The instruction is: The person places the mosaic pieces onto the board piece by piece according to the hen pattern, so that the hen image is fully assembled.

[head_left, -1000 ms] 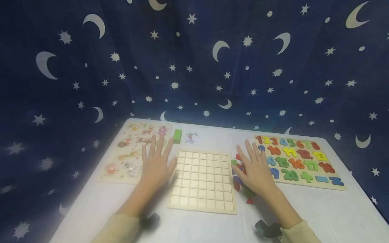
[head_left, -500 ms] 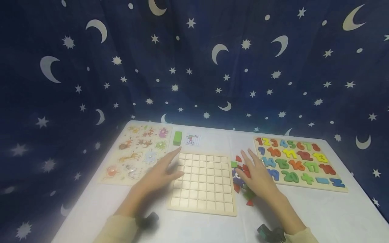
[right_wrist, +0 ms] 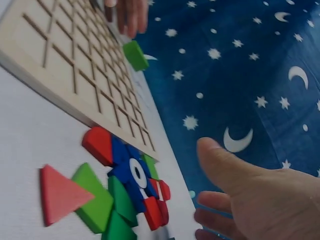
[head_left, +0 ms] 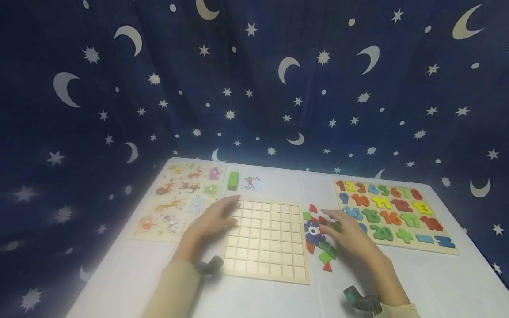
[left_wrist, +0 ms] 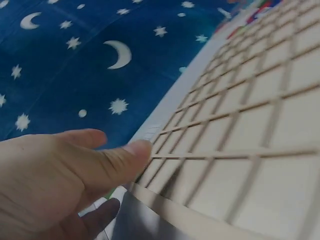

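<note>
A square wooden grid board lies in the middle of the white table. My left hand is at the board's left edge, fingers relaxed, thumb above the rim in the left wrist view; contact is unclear. Along the right edge lies a loose cluster of coloured wooden pieces, among them a red triangle, a green square and several blue pieces around a white ring-shaped piece. Beside this cluster hovers my right hand, holding nothing, thumb and fingers apart.
Behind the board stand a green block and a small picture card. An animal puzzle board lies at left. A number puzzle board is at right. A dark starry cloth hangs behind the table.
Both hands were spread flat above the table; their fingers have since drawn in and relaxed. The left hand turned towards the board's edge, and the right hand moved slightly right, uncovering more pieces.
</note>
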The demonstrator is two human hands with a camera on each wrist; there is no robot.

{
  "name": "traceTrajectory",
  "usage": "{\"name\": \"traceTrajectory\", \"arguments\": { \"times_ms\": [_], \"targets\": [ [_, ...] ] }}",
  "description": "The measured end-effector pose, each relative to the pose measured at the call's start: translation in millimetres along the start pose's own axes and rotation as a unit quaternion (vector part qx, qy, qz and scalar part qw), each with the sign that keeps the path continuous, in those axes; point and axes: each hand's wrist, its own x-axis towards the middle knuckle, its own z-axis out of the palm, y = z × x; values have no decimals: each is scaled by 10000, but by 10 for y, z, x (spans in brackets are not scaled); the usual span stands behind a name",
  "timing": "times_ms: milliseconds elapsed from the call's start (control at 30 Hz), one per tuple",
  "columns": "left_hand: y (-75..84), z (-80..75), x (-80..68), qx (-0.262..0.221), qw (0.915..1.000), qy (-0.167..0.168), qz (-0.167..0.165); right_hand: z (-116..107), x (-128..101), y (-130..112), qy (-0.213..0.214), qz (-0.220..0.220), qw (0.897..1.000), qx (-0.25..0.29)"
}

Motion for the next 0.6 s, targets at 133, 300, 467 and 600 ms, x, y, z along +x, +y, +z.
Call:
{"name": "traceTrajectory", "arguments": {
  "times_ms": [133, 300, 467, 600],
  "targets": [
    [-33, -13, 93, -126, 9999, 95, -46, -40, 18, 28, -29, -105, 9996, 262],
    [-75, 8, 191, -222, 9997, 77, -63, -77, 108, 6, -155, -172, 9986, 479],
    [-83, 11, 240, -232, 9997, 114, 32, -75, 219, -47, -239, -135, 9986, 445],
    [-105, 8, 256, -34, 10000, 72, 42, -62, 266, -65, -192, -130, 9991, 358]
  ]
}}
